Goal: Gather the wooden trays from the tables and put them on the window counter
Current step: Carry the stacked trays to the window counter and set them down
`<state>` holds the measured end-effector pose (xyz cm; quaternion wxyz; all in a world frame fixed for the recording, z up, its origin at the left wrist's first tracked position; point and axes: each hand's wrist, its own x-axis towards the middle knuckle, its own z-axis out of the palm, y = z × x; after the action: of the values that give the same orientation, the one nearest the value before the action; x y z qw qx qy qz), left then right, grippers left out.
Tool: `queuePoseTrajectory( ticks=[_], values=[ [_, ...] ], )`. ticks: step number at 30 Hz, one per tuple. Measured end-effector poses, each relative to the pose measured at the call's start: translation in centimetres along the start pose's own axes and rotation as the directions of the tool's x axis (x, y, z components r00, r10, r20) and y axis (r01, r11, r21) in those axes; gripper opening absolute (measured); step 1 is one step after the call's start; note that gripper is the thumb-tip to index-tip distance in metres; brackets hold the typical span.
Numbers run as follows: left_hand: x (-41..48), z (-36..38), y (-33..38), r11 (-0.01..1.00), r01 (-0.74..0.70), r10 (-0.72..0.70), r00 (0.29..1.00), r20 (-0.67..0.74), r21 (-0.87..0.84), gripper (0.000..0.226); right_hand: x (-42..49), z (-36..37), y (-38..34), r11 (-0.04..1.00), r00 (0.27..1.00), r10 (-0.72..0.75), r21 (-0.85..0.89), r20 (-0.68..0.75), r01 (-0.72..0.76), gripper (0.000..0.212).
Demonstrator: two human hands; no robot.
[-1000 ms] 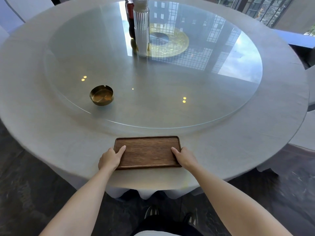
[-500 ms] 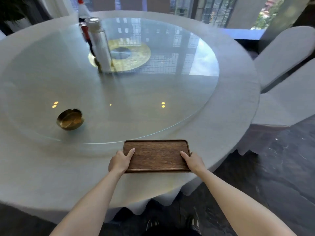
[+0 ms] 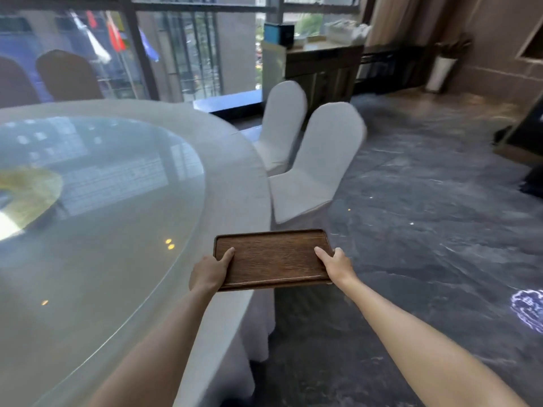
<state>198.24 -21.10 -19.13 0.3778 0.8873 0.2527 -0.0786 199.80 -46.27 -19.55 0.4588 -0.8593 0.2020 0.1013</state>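
Observation:
A dark wooden tray, rectangular and empty, is held level in the air past the right edge of the round table. My left hand grips its left end with the thumb on top. My right hand grips its right end the same way. The window counter, a dark wooden cabinet, stands far ahead at the window, with boxes and white items on top.
The table carries a large glass turntable. Two white-covered chairs stand right beside the table, between the tray and the counter. Dark marble floor spreads to the right. A white vase with a plant stands by the far wall.
The tray has come up off the table and swung right with both hands on it. The view has turned right, from the table top to the chairs, floor and window counter.

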Motion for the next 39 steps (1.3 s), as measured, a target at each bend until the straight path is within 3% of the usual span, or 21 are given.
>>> queuePoseTrajectory(
  ticks=[15, 24, 33, 39],
  values=[
    [5.0, 16.4, 32.6, 0.923, -0.381, 0.370, 0.918, 0.143, 0.055, 0.066, 16.1, -27.7, 2.4, 0.996, 0.942, 0.069, 0.074, -0.329, -0.047, 0.058],
    [13.6, 25.3, 47.7, 0.886, -0.457, 0.428, 0.872, 0.236, 0.083, 0.065, 29.4, -36.7, 2.5, 0.988, 0.909, 0.134, 0.127, -0.394, -0.090, 0.059],
    [27.2, 32.2, 66.9, 0.876, -0.482, 0.468, 0.843, 0.263, -0.015, 0.068, 48.6, -46.1, -3.9, 0.987, 0.875, 0.151, 0.123, -0.460, -0.106, 0.059],
    [34.6, 36.8, 77.1, 0.850, -0.525, 0.501, 0.829, 0.249, 0.038, 0.069, 60.7, -52.0, -6.5, 0.986, 0.857, 0.161, 0.119, -0.489, -0.117, 0.058]
  ],
)
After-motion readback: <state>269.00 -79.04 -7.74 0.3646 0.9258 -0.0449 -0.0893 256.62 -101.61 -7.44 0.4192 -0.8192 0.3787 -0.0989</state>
